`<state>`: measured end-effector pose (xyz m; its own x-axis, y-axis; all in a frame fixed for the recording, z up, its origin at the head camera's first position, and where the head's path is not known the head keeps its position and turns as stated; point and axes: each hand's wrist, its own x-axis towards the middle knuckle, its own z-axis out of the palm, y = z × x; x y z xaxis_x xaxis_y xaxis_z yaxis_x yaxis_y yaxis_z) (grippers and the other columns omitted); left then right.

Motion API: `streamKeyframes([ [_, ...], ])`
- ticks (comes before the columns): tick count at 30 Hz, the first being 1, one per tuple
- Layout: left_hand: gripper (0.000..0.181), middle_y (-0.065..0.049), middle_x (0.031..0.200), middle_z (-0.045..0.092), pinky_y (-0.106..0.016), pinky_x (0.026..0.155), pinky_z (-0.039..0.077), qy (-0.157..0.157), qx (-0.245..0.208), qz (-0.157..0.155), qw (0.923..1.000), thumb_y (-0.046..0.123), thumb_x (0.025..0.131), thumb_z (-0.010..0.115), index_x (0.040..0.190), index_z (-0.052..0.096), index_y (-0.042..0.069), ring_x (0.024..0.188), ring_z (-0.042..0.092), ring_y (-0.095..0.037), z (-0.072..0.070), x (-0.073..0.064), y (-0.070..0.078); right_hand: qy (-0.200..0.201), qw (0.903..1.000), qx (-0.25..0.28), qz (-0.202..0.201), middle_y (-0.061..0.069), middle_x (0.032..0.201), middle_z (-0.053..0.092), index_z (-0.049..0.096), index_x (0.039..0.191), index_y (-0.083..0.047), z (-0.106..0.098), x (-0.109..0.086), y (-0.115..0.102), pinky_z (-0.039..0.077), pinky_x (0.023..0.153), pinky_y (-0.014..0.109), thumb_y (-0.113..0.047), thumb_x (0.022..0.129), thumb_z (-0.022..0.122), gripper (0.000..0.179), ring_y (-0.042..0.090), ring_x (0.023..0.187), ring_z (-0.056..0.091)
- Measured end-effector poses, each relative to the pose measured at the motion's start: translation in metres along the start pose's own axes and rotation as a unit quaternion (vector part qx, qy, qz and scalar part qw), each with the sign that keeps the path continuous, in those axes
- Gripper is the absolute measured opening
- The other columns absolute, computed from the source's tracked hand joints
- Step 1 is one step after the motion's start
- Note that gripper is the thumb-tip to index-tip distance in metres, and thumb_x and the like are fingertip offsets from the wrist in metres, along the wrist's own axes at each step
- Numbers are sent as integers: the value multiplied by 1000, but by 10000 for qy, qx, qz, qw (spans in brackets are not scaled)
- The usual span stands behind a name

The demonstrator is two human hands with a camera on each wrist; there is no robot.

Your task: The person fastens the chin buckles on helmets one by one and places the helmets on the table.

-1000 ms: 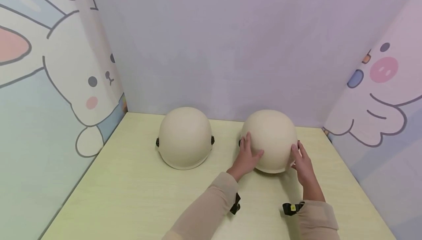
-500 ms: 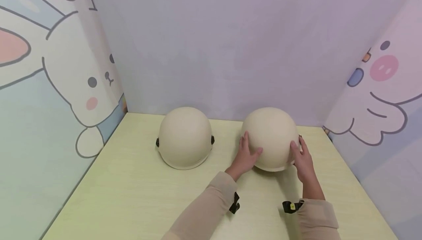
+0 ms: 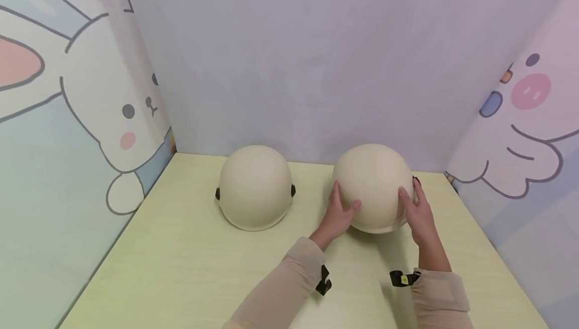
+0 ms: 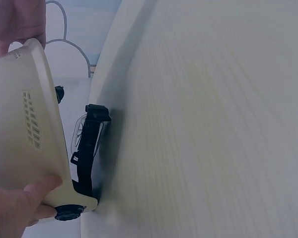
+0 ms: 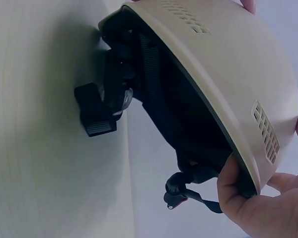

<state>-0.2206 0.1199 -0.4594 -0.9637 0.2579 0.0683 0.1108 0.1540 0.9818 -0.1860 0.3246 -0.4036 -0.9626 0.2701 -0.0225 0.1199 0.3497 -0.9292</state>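
A cream hard-shell helmet (image 3: pixel 373 183) stands tilted at the back right, its right side raised off the table. My left hand (image 3: pixel 335 221) grips its left side, with the thumb spread across the shell. In the left wrist view, that hand's fingers (image 4: pixel 39 191) lie beside a round black knob at the rim. My right hand (image 3: pixel 418 216) holds the raised right side, and the right wrist view has fingers (image 5: pixel 229 191) curled under the rim. Black straps and a buckle (image 5: pixel 97 111) hang from the dark inside. A second cream helmet (image 3: pixel 255 188) sits dome up to the left.
The pale yellow table (image 3: pixel 181 268) meets a plain lilac back wall (image 3: pixel 289 68). Side walls with a cartoon rabbit (image 3: pixel 104 98) and a pink-nosed figure (image 3: pixel 529 138) flank it. Black wrist mounts (image 3: pixel 402 279) sit at the sleeve cuffs.
The right helmet has risen slightly and tilted more, its right side going up with my right hand. My left hand keeps its place on the shell. The left helmet stays put.
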Motion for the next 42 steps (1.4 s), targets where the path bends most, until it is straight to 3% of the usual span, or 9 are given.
streamKeyframes([
  [9, 87, -18, 158, 17, -58, 106, 25, 75, -277, -106, 9995, 46, 96, 58, 158, 4, 14, 139, 24, -41, -1, -4, 2, 79, 9997, -48, -233, 22, 159, -1, -1, 158, -21, 1, -1, -7, 18, 105, 65, -47, 101, 45, 78, 49, 139, 12],
  [14, 85, -16, 158, 16, -54, 108, 26, -65, -658, -63, 9978, 42, 98, 57, 157, 4, 13, 141, 23, -36, -3, -7, 3, 117, 9997, 87, -195, 17, 160, -3, -2, 158, -27, 4, -4, -11, 20, 103, 67, -47, 101, 45, 77, 48, 139, 13],
  [20, 85, -12, 159, 16, -51, 107, 28, -197, -924, -189, 9953, 44, 98, 56, 158, 2, 15, 141, 23, -33, -4, -10, 4, 196, 9988, 147, -421, 14, 161, -1, 1, 158, -25, 6, -8, -17, 18, 105, 65, -45, 101, 47, 77, 45, 140, 12],
  [27, 85, -16, 158, 14, -47, 105, 33, -292, -1252, -161, 9916, 41, 99, 56, 157, -1, 14, 140, 25, -36, -2, -13, 1, 276, 9974, 142, -652, 15, 161, 2, 6, 159, -25, 7, -9, -21, 20, 101, 69, -44, 100, 49, 76, 48, 139, 14],
  [34, 88, -22, 156, 16, -46, 97, 43, -291, -1803, -480, 9820, 43, 98, 57, 157, -1, 16, 133, 36, -42, 2, -17, 0, 444, 9967, -79, -676, 17, 160, 10, 13, 158, -28, 9, -9, -29, 26, 97, 71, -45, 99, 53, 73, 50, 136, 22],
  [39, 89, -22, 154, 19, -45, 96, 45, -308, -2143, -690, 9738, 44, 97, 59, 157, -1, 16, 130, 41, -38, 6, -20, -2, 614, 9961, -191, -602, 17, 158, 16, 20, 157, -31, 12, -9, -35, 30, 93, 72, -46, 97, 56, 72, 50, 133, 27],
  [42, 90, -24, 153, 19, -46, 96, 44, -284, -2188, -721, 9727, 44, 96, 59, 157, 0, 15, 129, 43, -38, 7, -21, -3, 691, 9955, -254, -600, 20, 157, 20, 23, 156, -31, 14, -9, -37, 32, 92, 72, -46, 96, 58, 71, 51, 131, 32],
])
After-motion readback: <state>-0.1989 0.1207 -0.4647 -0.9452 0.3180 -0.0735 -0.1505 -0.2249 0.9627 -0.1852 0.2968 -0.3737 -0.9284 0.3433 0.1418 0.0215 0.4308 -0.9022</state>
